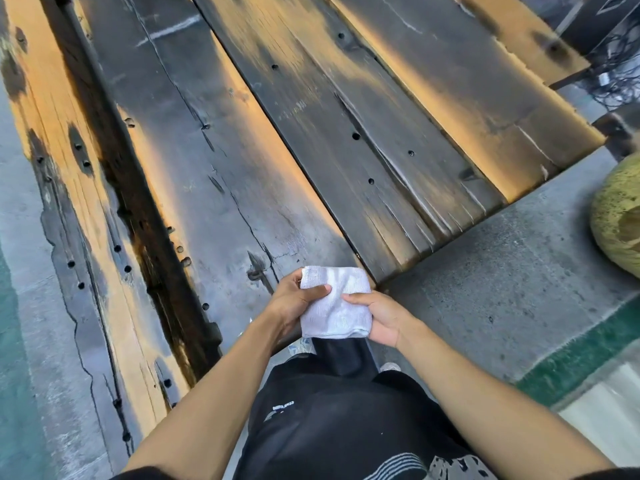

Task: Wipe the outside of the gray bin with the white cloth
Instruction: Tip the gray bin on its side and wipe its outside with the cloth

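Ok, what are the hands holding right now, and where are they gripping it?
Both hands hold the folded white cloth: the left hand pinches its left edge, thumb on top, and the right hand grips its right edge. No gray bin is in view.

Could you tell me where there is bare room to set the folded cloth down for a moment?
The dark wooden planks ahead of both hands are bare from edge to edge. The grey concrete strip between the planks' end and the green floor band is bare too. It is crowded only far right, by the yellowish round object.
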{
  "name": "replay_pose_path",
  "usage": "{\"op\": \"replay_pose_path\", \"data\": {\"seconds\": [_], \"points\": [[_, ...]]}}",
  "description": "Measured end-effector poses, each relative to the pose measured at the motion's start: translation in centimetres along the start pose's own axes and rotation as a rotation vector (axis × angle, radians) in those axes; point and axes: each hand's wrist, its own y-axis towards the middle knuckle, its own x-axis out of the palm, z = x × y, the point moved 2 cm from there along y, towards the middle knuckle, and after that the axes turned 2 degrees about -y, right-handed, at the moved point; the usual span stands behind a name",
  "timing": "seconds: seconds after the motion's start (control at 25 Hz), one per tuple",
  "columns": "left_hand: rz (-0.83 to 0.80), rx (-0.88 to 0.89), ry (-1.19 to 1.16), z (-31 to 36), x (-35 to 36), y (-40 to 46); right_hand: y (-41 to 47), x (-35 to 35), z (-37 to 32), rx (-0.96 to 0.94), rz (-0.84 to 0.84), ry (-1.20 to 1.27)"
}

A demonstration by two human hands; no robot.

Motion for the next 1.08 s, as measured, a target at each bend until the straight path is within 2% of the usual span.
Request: {"op": "replay_pose_path", "data": {"seconds": [0.08,0.12,0.24,0.32,0.4,0.52,0.64,0.8,0.96,1.08], "points": [[0.043,0.003,0.111,-0.6,1.0,0.8,-0.5,-1.3,0.7,0.001,0.039,0.031],[0.101,0.028,0.247,-0.9,1.6,1.2,-0.8,-2.3,1.1,-0.004,0.069,0.062],[0.273,0.223,0.878,-1.9,2.4,2.4,-2.1,-6.0,2.7,-0.048,0.215,0.215],[0.232,0.303,1.174,-3.3,3.5,3.0,-3.1,-9.0,4.1,-0.061,0.301,0.312],[0.183,0.327,1.332,-4.8,4.3,2.9,-4.1,-11.3,5.6,-0.067,0.35,0.429],[0.207,0.419,1.478,-6.9,5.3,2.5,-5.4,-15.3,7.9,-0.064,0.36,0.63],[0.288,0.471,1.588,-9.8,5.5,2.7,-5.6,-19.0,9.9,0.004,0.273,0.77],[0.406,0.449,1.708,-13.7,6.3,4.0,-4.5,-23.7,12.9,0.019,0.34,0.663],[0.592,0.515,1.679,-15.9,7.0,5.8,-1.9,-26.9,14.6,0.12,0.33,0.574],[0.675,0.592,1.623,-16.5,7.0,6.1,0.6,-28.4,15.2,0.071,0.442,0.364]]}}
